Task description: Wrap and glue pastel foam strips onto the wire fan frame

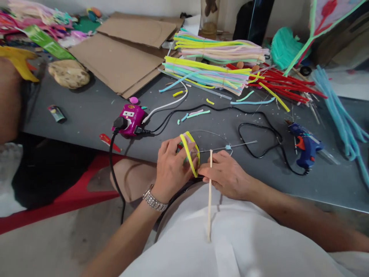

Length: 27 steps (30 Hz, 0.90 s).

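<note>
My left hand point(173, 169), with a metal link bracelet point(155, 200) on its wrist, grips a yellow foam strip bent into a loop point(188, 154). Other coloured pieces sit inside that loop, partly hidden by my fingers. My right hand point(226, 175) pinches a thin wooden stick point(210, 204) that runs down over my white shirt. A thin wire point(207, 132) with a small pale blue piece point(228, 147) lies just beyond both hands, and a straight metal rod point(239, 144) extends from the loop.
On the dark grey table point(80, 119) lie a blue glue gun point(305, 144), a magenta power socket point(129, 119) with black cables, stacked coloured foam strips point(207, 77), red strips point(276, 84) and folded cardboard point(121, 57).
</note>
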{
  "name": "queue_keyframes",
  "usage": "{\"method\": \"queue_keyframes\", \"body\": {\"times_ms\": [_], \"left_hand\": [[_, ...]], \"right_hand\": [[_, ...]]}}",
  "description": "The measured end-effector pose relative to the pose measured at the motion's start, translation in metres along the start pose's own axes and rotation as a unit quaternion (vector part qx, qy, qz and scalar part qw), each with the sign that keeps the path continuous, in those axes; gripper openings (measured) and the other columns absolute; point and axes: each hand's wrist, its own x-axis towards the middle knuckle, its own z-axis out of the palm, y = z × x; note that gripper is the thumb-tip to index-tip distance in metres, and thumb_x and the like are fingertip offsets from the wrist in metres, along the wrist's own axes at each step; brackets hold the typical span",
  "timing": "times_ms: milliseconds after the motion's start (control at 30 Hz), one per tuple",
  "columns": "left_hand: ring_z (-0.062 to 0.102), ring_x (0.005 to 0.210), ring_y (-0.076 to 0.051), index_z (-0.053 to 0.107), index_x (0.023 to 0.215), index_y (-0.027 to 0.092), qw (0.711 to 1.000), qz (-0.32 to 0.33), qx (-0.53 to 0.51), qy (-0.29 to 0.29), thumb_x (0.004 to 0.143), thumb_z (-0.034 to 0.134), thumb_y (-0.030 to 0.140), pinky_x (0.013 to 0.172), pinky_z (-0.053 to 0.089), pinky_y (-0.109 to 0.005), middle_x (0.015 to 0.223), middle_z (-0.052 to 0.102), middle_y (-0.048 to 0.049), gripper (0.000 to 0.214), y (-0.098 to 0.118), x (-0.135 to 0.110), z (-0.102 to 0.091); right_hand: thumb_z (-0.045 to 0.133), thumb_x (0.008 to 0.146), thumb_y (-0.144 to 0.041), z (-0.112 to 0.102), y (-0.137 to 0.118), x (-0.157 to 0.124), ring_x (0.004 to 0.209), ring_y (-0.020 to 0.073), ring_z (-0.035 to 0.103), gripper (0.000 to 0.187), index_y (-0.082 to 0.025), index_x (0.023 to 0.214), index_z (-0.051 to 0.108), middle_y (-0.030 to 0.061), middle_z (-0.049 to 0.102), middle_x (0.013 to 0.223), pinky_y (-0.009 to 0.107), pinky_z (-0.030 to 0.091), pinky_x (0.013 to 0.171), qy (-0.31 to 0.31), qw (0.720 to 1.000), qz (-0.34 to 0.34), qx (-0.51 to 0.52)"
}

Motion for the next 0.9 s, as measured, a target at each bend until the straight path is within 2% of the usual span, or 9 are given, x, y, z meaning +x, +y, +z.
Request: {"method": "queue_keyframes", "body": {"times_ms": [233,467,700,900], "left_hand": [[0.058,0.116,-0.032,0.071,0.119,0.02,1.0,0.012,0.006,0.003,0.095,0.062,0.027,0.097,0.048,-0.052,0.126,0.062,-0.0165,0.027,-0.0033,0.0021,-0.0035],[0.057,0.116,-0.032,0.071,0.122,0.023,1.0,0.003,0.007,-0.006,0.094,0.064,0.028,0.096,0.047,-0.051,0.126,0.062,-0.015,0.029,-0.0039,0.0011,-0.0033],[0.059,0.11,-0.03,0.073,0.117,0.021,0.999,0.015,0.023,0.024,0.095,0.063,0.027,0.095,0.048,-0.049,0.122,0.062,-0.0154,0.025,-0.0003,0.0035,-0.0022],[0.06,0.111,-0.03,0.074,0.116,0.02,0.999,0.015,0.03,0.018,0.096,0.062,0.028,0.095,0.048,-0.048,0.122,0.062,-0.016,0.025,0.0,0.0028,-0.0033]], "right_hand": [[0.051,0.103,-0.02,-0.0013,0.0012,0.0071,0.084,0.0198,0.053,0.02,-0.018,0.094,0.069,0.003,0.076,0.084,0.035,0.03,0.074,-0.001,0.999,-0.032,-0.035],[0.053,0.102,-0.018,-0.0043,0.0025,0.0025,0.083,0.0193,0.052,0.017,-0.019,0.093,0.068,0.0025,0.075,0.087,0.035,0.031,0.077,-0.011,0.999,-0.017,-0.05],[0.049,0.1,-0.014,-0.0017,0.0025,0.0061,0.082,0.0191,0.054,0.02,-0.019,0.09,0.065,0.0029,0.075,0.085,0.035,0.035,0.078,0.034,0.998,-0.019,-0.042],[0.049,0.097,-0.01,-0.0006,0.0056,0.0075,0.087,0.0202,0.058,0.021,-0.022,0.086,0.064,0.0035,0.072,0.08,0.035,0.038,0.081,0.004,1.0,0.007,-0.027]]}}
